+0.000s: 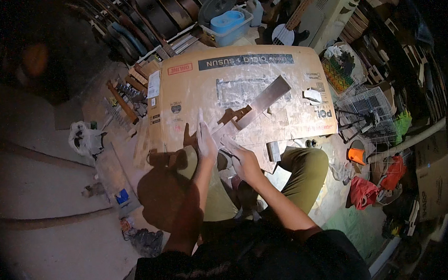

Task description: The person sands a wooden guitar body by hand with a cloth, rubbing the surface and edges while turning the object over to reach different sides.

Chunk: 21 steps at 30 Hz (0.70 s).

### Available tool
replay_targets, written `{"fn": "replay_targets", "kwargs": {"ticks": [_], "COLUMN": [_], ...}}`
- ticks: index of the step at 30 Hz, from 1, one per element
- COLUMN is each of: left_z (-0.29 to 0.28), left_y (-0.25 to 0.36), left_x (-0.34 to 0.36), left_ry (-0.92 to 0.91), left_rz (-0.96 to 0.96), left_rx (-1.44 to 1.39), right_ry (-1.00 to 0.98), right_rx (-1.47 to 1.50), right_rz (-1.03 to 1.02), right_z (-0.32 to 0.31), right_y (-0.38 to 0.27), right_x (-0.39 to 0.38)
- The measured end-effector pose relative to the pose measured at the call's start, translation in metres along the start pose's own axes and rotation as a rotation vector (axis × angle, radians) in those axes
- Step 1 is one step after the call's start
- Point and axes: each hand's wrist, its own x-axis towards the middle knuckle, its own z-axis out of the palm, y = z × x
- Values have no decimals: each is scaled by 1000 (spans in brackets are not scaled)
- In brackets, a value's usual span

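Hands hovering open over cardboard [240, 67]: left hand [206, 141] and right hand [243, 159] gripping nothing. Wooden strip [263, 102] is looking stiff, light; best gripped mid-length.

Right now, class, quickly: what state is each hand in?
Left hand: open, fingers straight, holding nothing, above the cardboard sheet.
Right hand: open, palm down, holding nothing visible.

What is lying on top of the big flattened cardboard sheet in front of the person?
On the cardboard sheet lie a long flat grey strip, a brown wooden piece and white dust. The left hand and right hand cover its near edge, hiding what lies there.
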Motion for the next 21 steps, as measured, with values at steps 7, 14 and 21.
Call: {"fn": "replay_targets", "kwargs": {"ticks": [7,14,21], "left_z": [-6,-4,7], "left_y": [0,-6,24], "left_x": [6,-4,-7], "left_ry": [-158,-119,-47], "left_rz": [-106,-50,-16], "left_rx": [-168,-218,59], "right_ry": [-32,-61,-12], "right_rx": [-13,-20,3], "right_rz": [30,15,4], "right_z": [5,7,10], "right_y": [11,15,13], "right_x": [7,23,32]}}
